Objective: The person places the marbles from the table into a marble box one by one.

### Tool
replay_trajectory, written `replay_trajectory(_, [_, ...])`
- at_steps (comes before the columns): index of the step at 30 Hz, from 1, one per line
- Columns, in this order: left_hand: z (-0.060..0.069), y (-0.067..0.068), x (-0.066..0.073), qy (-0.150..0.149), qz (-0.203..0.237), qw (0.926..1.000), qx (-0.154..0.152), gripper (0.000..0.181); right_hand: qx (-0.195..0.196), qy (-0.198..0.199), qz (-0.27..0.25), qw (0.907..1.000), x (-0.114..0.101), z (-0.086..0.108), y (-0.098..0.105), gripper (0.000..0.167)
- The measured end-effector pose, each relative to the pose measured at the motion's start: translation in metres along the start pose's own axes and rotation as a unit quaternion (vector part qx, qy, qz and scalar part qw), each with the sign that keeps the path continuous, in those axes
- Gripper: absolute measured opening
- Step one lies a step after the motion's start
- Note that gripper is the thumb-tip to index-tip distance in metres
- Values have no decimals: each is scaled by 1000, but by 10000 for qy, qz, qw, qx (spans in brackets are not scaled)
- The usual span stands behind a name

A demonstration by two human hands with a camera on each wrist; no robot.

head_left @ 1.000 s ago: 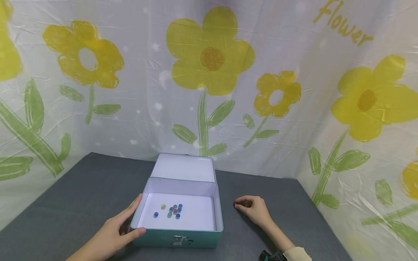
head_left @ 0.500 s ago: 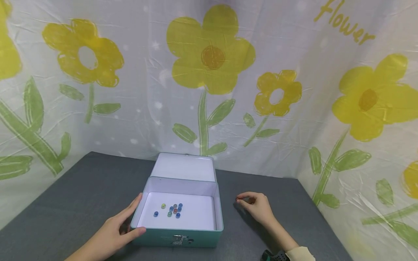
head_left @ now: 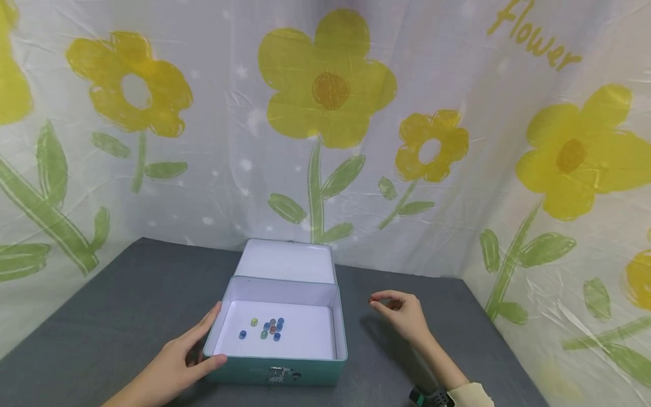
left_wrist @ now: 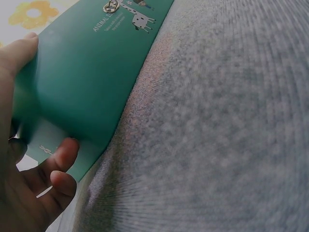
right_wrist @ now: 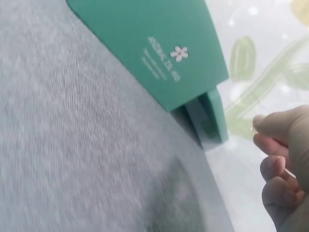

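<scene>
A green tin box (head_left: pixel 249 372) with a white inside stands on the table, its lid (head_left: pixel 287 261) folded back. Several glass marbles (head_left: pixel 267 327), mostly blue, with others green, yellow-green and reddish, lie on its floor. My left hand (head_left: pixel 170 362) grips the box's front left corner, thumb on the front and fingers along the left side. Right of the box and above the table, my right hand (head_left: pixel 404 317) pinches a small dark reddish marble (head_left: pixel 371 300) between thumb and forefinger. Fingertips mostly hide this marble in the right wrist view.
The dark grey table (head_left: pixel 127 305) extends around the box. Behind and to the right hangs a white curtain (head_left: pixel 218 169) printed with yellow flowers. A dark band (head_left: pixel 431 397) sits on my right wrist beside a cream sleeve.
My right hand has risen off the table with the marble pinched in its fingers, its shadow spreading below. The left hand, box and marbles inside stay where they were.
</scene>
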State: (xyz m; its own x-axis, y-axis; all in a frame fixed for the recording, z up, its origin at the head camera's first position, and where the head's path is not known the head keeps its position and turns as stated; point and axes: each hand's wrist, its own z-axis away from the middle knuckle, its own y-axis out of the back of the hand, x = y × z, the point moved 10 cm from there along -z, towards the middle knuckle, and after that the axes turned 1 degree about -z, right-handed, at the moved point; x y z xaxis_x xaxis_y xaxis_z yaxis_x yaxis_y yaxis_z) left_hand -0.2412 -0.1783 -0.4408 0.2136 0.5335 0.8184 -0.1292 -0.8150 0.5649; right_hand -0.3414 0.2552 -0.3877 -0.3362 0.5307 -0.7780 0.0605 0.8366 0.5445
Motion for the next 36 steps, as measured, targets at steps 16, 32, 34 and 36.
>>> replay_trajectory(16, [-1,0,-3,93,-33,9998,-183,94,-303,351,-1118,9927,-47,-17,-38,21])
replay_trajectory(32, [-1,1,-2,105,15,9998,-188,93,-506,582,-1519,9854,-87,-34,-87,15])
replay_trajectory(34, [-1,1,-1,90,36,9998,-175,93,-549,585,-1546,9847,-92,-35,-91,15])
replay_trajectory(36, [-1,1,-1,76,53,9998,-161,93,-593,572,-1562,9843,-95,-36,-96,15])
